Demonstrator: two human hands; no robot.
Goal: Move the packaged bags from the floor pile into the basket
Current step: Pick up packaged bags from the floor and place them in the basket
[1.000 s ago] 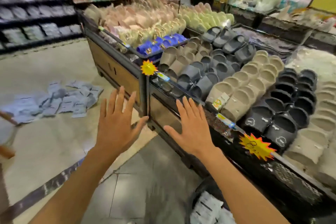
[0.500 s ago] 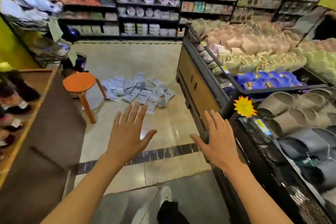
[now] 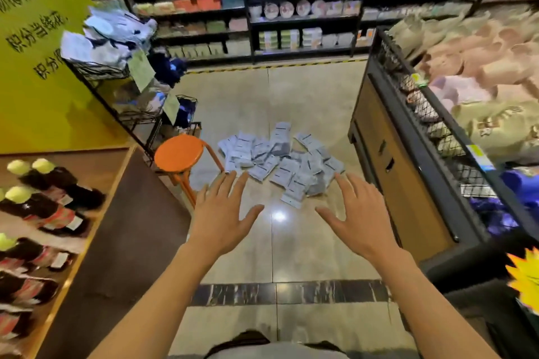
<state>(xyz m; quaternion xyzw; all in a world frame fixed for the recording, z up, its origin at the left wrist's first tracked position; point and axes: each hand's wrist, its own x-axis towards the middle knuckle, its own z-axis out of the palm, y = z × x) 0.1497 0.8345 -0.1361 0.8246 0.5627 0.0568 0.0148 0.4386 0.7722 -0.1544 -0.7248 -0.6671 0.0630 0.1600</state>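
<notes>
A pile of pale grey packaged bags (image 3: 280, 163) lies spread on the tiled floor in the middle of the aisle, some way ahead of me. My left hand (image 3: 221, 213) is held out in front, palm down, fingers spread, holding nothing. My right hand (image 3: 355, 213) is stretched out the same way, empty, fingers apart. Both hands hover in the air short of the pile and touch nothing. A small black wire basket (image 3: 186, 108) stands on the floor behind the stool, partly hidden.
An orange round stool (image 3: 179, 154) stands left of the pile. A wire rack (image 3: 122, 79) with packaged goods lines the yellow wall. A wooden display (image 3: 38, 224) of socks is at near left. A slipper bin (image 3: 408, 137) runs along the right. Shelves (image 3: 303, 9) close the aisle's far end.
My view has swung left from the slipper bin to face down the aisle. The bag pile now sits centred ahead and closer. Both hands stay outstretched and empty.
</notes>
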